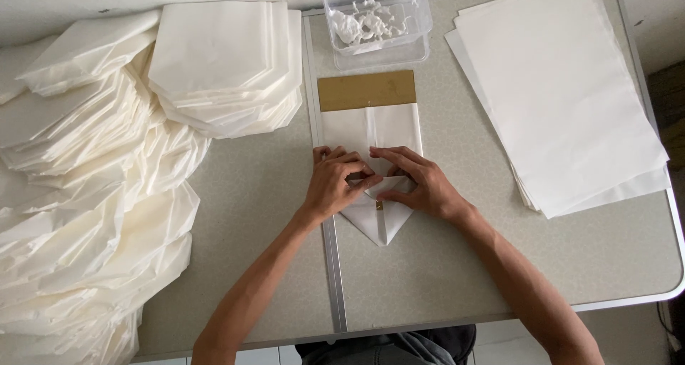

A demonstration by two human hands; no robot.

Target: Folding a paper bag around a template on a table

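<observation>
A white paper sheet (371, 126) is folded lengthwise around a tan cardboard strip (367, 90) in the middle of the table. Its near end is folded into a downward point (382, 229). My left hand (335, 183) presses flat on the left flap of that fold. My right hand (417, 183) presses on the right flap, fingers pointing toward the left hand. The fingertips of both hands meet over the paper's centre seam.
A stack of flat white sheets (564, 94) lies at the right. Piles of folded white paper bags (221, 65) and more of them (78, 215) fill the left side. A clear plastic tub (377, 22) with white paste stands at the back. The grey table (457, 265) has a metal centre seam.
</observation>
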